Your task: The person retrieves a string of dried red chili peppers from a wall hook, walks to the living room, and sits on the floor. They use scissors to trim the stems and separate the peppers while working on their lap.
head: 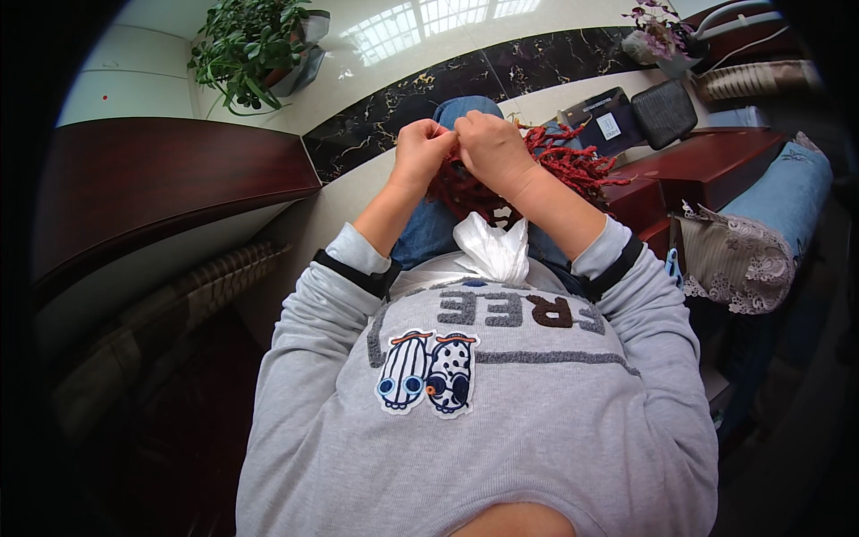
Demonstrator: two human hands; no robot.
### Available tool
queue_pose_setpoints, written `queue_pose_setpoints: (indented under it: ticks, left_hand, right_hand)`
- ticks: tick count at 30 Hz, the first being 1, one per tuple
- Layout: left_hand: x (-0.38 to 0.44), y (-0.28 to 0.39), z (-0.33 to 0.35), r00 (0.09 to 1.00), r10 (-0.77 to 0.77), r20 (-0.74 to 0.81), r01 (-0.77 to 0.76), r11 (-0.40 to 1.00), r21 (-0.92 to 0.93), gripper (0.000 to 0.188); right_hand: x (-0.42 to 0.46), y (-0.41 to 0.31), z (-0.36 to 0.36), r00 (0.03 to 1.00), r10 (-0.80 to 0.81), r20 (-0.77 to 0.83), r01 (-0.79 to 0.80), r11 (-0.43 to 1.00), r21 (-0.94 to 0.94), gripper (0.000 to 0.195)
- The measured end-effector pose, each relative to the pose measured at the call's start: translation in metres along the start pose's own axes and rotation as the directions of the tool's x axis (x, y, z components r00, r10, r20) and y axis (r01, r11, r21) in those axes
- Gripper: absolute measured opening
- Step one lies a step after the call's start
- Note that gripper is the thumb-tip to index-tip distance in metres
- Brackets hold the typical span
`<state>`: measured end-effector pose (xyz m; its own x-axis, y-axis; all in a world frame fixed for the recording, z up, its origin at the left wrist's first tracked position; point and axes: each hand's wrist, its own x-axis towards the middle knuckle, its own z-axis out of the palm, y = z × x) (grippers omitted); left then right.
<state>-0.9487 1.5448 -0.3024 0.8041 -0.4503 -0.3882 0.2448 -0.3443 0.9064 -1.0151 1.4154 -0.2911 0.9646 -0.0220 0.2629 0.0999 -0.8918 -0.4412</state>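
A bundle of dark red knotted cords (570, 161) lies over my lap, on blue jeans (419, 235). Above it my left hand (421, 149) pinches with thumb and forefinger at a small bit of the red material. My right hand (493, 144) meets it fingertip to fingertip, its fingers curled in at the same spot. What exactly lies between the fingertips is too small and too covered to tell. Nearer my body, a bunched white plastic bag (496, 248) rests at my waist, just below the red bundle.
A dark wooden surface (174, 181) is at the left, with a potted green plant (251, 50) beyond. At the right are a dark box (604, 121), a black textured case (664, 114), a reddish wooden ledge (711, 161) and a lace-edged cushion or cloth (745, 258). A purple-leaved plant (654, 33) stands behind.
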Motion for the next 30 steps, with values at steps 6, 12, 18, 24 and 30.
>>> queue_pose_setpoints:
  ticks: [6, 12, 18, 24, 30]
  left_hand:
    - [-0.003, 0.008, -0.019, 0.968, 0.001, 0.250, 0.054, 0.976, -0.213, 0.011]
    - [0.001, -0.006, -0.007, 0.971, 0.183, 0.155, -0.186, 0.983, 0.002, 0.011]
    - [0.002, -0.003, -0.010, 0.993, -0.042, 0.107, 0.060, 0.985, -0.165, 0.012]
    - [-0.001, 0.002, -0.008, 0.984, -0.171, 0.047, 0.177, 0.958, -0.225, 0.013]
    - [0.000, 0.003, -0.020, 0.968, -0.101, 0.229, 0.164, 0.948, -0.274, 0.009]
  right_hand:
    - [0.014, 0.041, -0.011, 0.873, 0.158, 0.462, -0.441, 0.662, 0.606, 0.019]
    - [0.012, 0.034, -0.016, 0.822, 0.257, 0.508, -0.532, 0.663, 0.526, 0.017]
    - [0.004, -0.008, -0.006, 0.998, -0.064, 0.020, 0.066, 0.995, -0.071, 0.006]
    - [0.003, -0.018, 0.004, 0.993, -0.107, 0.052, 0.116, 0.967, -0.225, 0.005]
    - [0.018, 0.013, -0.010, 0.950, 0.163, 0.265, -0.236, 0.933, 0.271, 0.016]
